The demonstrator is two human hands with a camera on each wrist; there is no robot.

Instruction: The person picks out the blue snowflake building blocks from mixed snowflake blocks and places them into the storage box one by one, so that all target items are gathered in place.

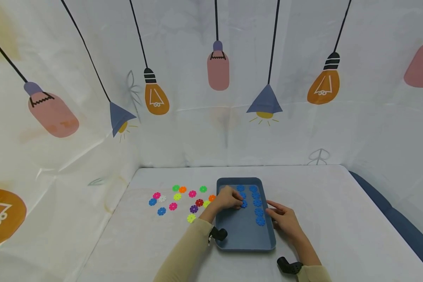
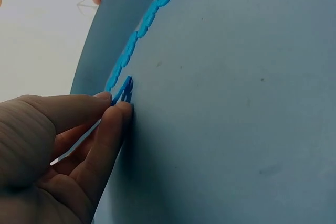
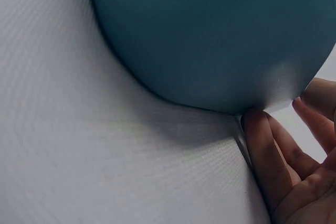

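My left hand (image 1: 228,198) is over the tray's left half and pinches a small blue flower-shaped disc (image 2: 123,89) between thumb and fingertips, tilted close over the tray floor. The blue-grey tray (image 1: 244,237) lies lengthwise on the table. A column of blue flower discs (image 1: 257,203) runs down its right side, with a shorter column (image 1: 242,194) beside it, partly behind the left hand. At the tray's right edge, my right hand (image 1: 286,222) holds the side wall, thumb and fingers against it. In the right wrist view, fingertips (image 3: 256,121) press low on the wall's outside.
Loose flower discs in many colours, including pink (image 1: 173,206), green (image 1: 176,188), purple (image 1: 194,209) and blue (image 1: 161,211), are scattered on the white table (image 1: 338,219) left of the tray. A printed cloth (image 1: 197,133) hangs behind the table. A dark blue shape (image 1: 377,196) shows past the right edge.
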